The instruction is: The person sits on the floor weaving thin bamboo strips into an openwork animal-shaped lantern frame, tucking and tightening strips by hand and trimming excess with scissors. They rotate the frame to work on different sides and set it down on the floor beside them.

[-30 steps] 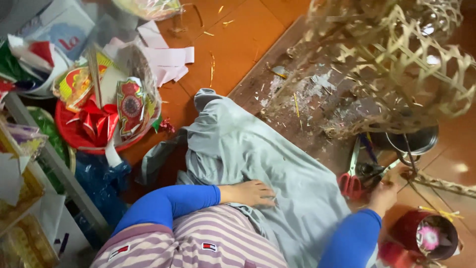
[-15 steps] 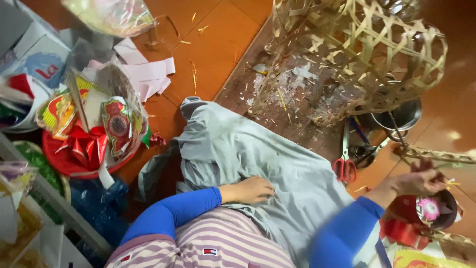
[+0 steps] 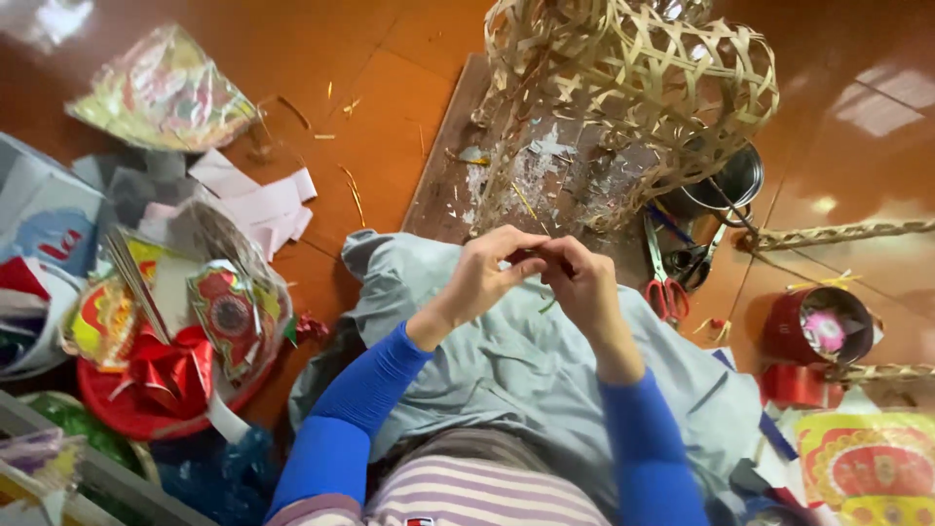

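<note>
Both hands, left [image 3: 487, 278] and right [image 3: 582, 282], now meet below the basket [image 3: 633, 88], fingers pinching a thin strip [image 3: 547, 304]; earlier they were apart.

both hands [image 3: 534, 278] meet, fingers [image 3: 545, 255] pinched together.

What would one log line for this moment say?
left hand: pinching strip | right hand: pinching strip | over cloth | basket ahead | scissors right

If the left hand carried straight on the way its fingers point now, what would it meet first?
The left hand points rightward at the right hand; their fingertips already meet around a thin strip, so likely that hand first.
</note>
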